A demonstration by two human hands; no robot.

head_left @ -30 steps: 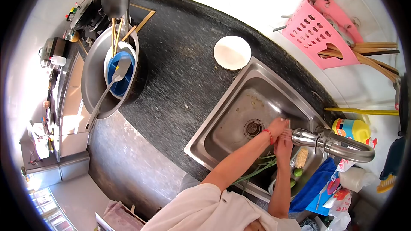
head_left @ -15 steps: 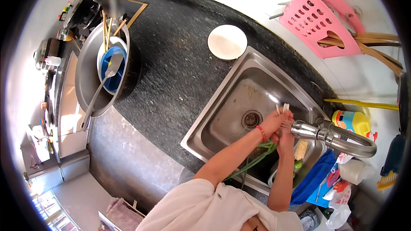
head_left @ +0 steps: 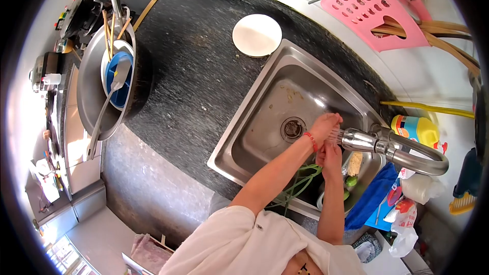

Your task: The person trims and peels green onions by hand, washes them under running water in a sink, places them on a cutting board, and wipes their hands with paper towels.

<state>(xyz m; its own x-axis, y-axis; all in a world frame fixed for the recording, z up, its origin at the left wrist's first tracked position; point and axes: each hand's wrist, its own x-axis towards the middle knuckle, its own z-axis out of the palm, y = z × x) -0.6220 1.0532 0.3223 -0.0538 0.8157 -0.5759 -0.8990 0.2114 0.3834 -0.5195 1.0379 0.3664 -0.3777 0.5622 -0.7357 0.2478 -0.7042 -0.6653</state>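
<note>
Water runs from the steel faucet (head_left: 360,140) over both hands, above the sink (head_left: 260,137). My left hand (head_left: 324,125), with a red bracelet at its wrist, is curled at the stream. Just below it, my right hand (head_left: 330,157) is closed around green onions (head_left: 300,181), whose long green leaves hang toward the sink's front edge. What lies inside the left hand's fingers is hidden. The drain (head_left: 293,129) is left of the hands. A sponge (head_left: 355,163) and small green vegetables (head_left: 351,182) lie in the side basin.
A white bowl (head_left: 257,35) stands on the dark counter behind the sink. At the left, a large metal basin (head_left: 91,86) holds a blue strainer, a spatula and chopsticks. A pink utensil basket (head_left: 374,12) hangs on the wall. A yellow bottle (head_left: 417,130) stands behind the faucet.
White onion ends showed above the hands half a second ago and are now out of sight. The left hand has moved up a little, apart from the right. The view has shifted slightly.
</note>
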